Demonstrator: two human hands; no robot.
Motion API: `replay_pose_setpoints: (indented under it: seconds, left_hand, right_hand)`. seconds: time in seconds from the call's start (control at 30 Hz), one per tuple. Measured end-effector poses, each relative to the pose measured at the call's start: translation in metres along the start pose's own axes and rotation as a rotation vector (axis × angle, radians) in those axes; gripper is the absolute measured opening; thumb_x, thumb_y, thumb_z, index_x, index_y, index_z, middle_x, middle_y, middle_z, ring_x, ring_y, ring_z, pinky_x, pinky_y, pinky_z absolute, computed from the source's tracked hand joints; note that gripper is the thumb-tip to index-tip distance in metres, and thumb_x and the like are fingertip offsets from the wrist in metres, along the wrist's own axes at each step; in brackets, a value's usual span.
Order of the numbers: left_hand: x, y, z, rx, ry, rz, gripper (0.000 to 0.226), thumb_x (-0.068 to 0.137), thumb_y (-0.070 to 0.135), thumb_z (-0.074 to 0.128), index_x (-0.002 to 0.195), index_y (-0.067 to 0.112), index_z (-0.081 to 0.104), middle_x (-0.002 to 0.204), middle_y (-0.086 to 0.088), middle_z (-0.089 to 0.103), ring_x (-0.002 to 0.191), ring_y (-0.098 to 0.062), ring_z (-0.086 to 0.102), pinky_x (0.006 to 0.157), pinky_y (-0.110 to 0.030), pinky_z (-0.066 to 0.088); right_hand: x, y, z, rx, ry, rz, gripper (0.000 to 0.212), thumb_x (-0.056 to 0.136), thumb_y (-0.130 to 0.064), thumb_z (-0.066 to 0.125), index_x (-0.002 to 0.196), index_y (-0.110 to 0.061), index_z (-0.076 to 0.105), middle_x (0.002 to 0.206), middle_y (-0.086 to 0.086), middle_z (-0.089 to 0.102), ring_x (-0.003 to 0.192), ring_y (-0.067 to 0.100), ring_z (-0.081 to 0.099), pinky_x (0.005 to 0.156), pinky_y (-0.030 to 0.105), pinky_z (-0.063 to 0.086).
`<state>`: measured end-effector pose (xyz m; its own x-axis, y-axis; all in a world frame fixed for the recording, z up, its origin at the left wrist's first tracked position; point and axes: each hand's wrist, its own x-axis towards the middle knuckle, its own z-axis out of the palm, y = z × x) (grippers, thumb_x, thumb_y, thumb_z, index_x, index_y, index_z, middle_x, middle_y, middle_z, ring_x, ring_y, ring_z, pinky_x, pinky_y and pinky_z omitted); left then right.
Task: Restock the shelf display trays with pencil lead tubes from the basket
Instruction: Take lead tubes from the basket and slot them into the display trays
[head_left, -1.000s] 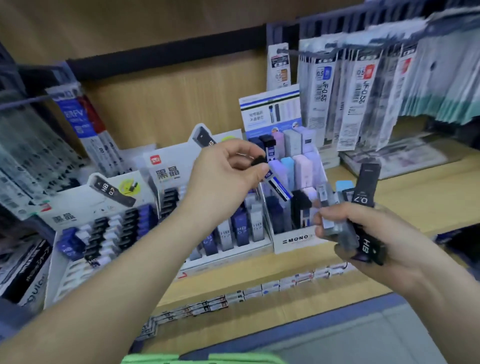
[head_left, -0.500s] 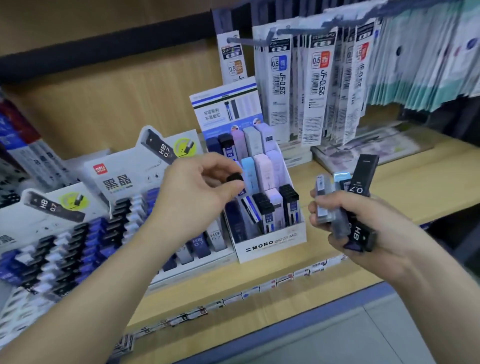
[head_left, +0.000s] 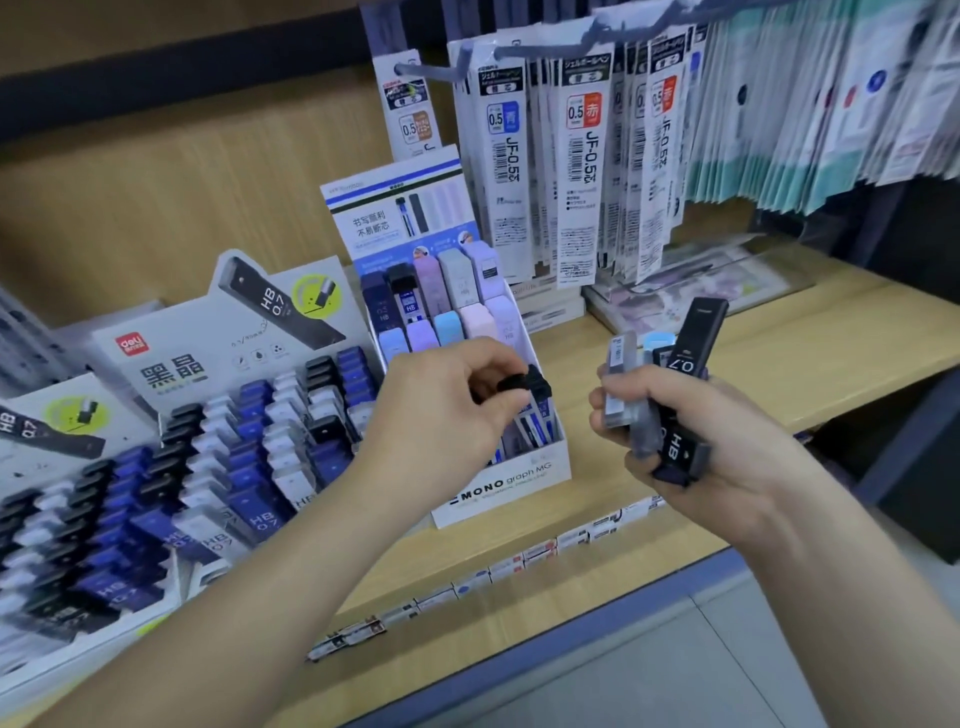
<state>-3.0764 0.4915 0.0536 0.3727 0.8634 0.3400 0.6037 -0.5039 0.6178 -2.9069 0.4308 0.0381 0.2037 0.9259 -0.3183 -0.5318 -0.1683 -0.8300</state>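
Observation:
My left hand (head_left: 447, 410) pinches the black cap of a blue-and-white lead tube (head_left: 532, 402) standing in the front row of the white MONO display tray (head_left: 498, 493). That tray holds pastel and dark tubes in stepped rows. To its right, above the shelf, my right hand (head_left: 696, 441) grips a bundle of lead tubes (head_left: 670, 395): a black one marked 0.7 HB, grey ones and a light blue one. The basket is out of view.
Two white Deli trays (head_left: 218, 441) full of blue, black and white HB 0.7 tubes stand left of the MONO tray. Packs of pen refills (head_left: 582, 171) hang on hooks above. The wooden shelf (head_left: 810, 353) carries flat packets at the back right; price labels line its front edge.
My left hand has lowered the blue-and-white tube into the MONO tray's front row. The view has shifted right and down. My right hand keeps its bundle beside the tray.

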Motion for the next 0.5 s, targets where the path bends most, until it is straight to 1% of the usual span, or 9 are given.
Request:
replay_pose_setpoints:
  seconds: [0.1,0.17,0.2,0.27,0.3,0.37,0.4,0.43,0.5]
  left_hand:
    - [0.001,0.002,0.005,0.04,0.012,0.036,0.013,0.082,0.02,0.073,0.094,0.024,0.073,0.075,0.016,0.063,0.079,0.001,0.056,0.067,0.0,0.037]
    - [0.004,0.003,0.008,0.083,0.022,0.071,0.014,0.083,0.023,0.073,0.096,0.026,0.072,0.08,0.012,0.063,0.078,-0.002,0.056,0.07,-0.001,0.037]
    - [0.005,0.003,0.009,0.084,0.024,0.077,0.014,0.083,0.025,0.072,0.096,0.028,0.072,0.083,0.01,0.064,0.079,-0.002,0.055,0.072,-0.003,0.038]
    - [0.007,0.003,0.011,0.1,0.017,0.107,0.014,0.083,0.025,0.073,0.096,0.027,0.073,0.084,0.01,0.066,0.081,-0.003,0.054,0.076,-0.013,0.042]
    - [0.008,0.002,0.013,0.145,0.024,0.153,0.014,0.082,0.025,0.074,0.096,0.026,0.074,0.083,0.01,0.065,0.083,-0.006,0.051,0.076,-0.017,0.04]
    - [0.009,-0.003,0.017,0.237,0.067,0.255,0.016,0.078,0.024,0.077,0.093,0.022,0.075,0.082,0.009,0.061,0.086,-0.009,0.045,0.074,-0.018,0.031]
    - [0.008,-0.005,0.02,0.265,0.078,0.277,0.017,0.076,0.024,0.079,0.092,0.021,0.076,0.084,0.007,0.059,0.087,-0.011,0.043,0.075,-0.019,0.029]
    - [0.007,-0.007,0.022,0.295,0.076,0.285,0.019,0.075,0.024,0.079,0.092,0.02,0.075,0.084,0.005,0.059,0.087,-0.014,0.046,0.076,-0.022,0.032]
    - [0.006,-0.008,0.027,0.373,0.069,0.299,0.02,0.073,0.024,0.08,0.09,0.018,0.071,0.081,0.002,0.062,0.082,-0.021,0.053,0.073,-0.031,0.042]
  right_hand:
    - [0.001,0.0,0.001,-0.002,-0.002,0.006,0.007,0.087,-0.003,0.062,0.088,-0.01,0.061,0.071,0.006,0.065,0.06,0.014,0.064,0.035,0.015,0.03]
    - [0.001,0.001,0.002,-0.006,-0.004,0.01,0.007,0.087,-0.003,0.062,0.088,-0.01,0.06,0.07,0.006,0.065,0.06,0.014,0.063,0.035,0.015,0.03]
    - [0.001,0.001,0.002,-0.008,-0.003,0.011,0.007,0.087,-0.003,0.062,0.088,-0.01,0.061,0.07,0.006,0.065,0.06,0.014,0.063,0.035,0.015,0.03]
    - [0.001,0.001,0.002,-0.01,-0.002,0.01,0.007,0.087,-0.003,0.062,0.087,-0.01,0.061,0.071,0.006,0.065,0.06,0.014,0.063,0.035,0.015,0.03]
    - [0.001,0.001,0.002,-0.01,-0.003,0.008,0.007,0.087,-0.003,0.062,0.088,-0.01,0.061,0.071,0.006,0.065,0.06,0.014,0.063,0.035,0.015,0.03]
    - [0.002,0.002,0.001,-0.014,-0.011,0.011,0.007,0.087,-0.004,0.063,0.088,-0.01,0.061,0.071,0.006,0.064,0.061,0.015,0.063,0.035,0.015,0.03]
    - [0.002,0.002,0.001,-0.02,-0.023,0.012,0.007,0.087,-0.004,0.063,0.088,-0.01,0.061,0.071,0.006,0.064,0.062,0.015,0.064,0.035,0.015,0.03]
    - [0.002,0.003,0.002,-0.026,-0.044,0.014,0.007,0.086,-0.004,0.063,0.089,-0.01,0.062,0.072,0.006,0.064,0.063,0.016,0.065,0.036,0.015,0.029]
    - [0.002,0.005,0.002,-0.035,-0.091,0.014,0.008,0.086,-0.005,0.064,0.091,-0.01,0.062,0.074,0.007,0.063,0.064,0.018,0.066,0.035,0.015,0.029]
